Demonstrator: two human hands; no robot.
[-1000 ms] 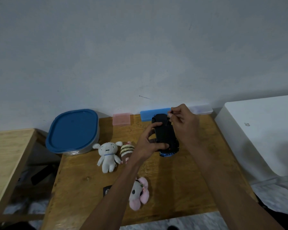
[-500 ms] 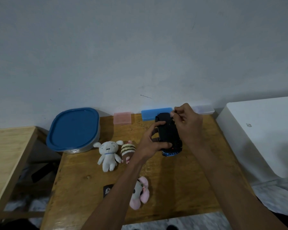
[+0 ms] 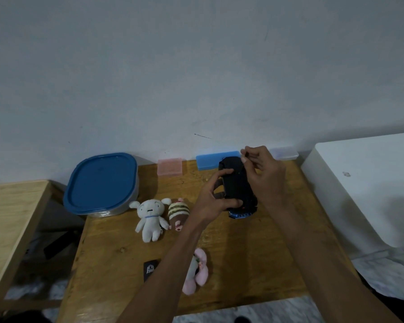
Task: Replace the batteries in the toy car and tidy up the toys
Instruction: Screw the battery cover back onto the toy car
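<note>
From the head camera, the toy car (image 3: 238, 185) is held underside-up above the table (image 3: 254, 264) near its far edge, the left hand (image 3: 216, 198) gripping its side with curled fingers. The right hand (image 3: 262, 170) pinches something small and dark at the car's far end. Three plush toys (image 3: 149, 217) lie toward the table's left edge.

Left hand (image 3: 216, 198) in curled grip, right hand (image 3: 264, 170) fingertips pinched.
</note>
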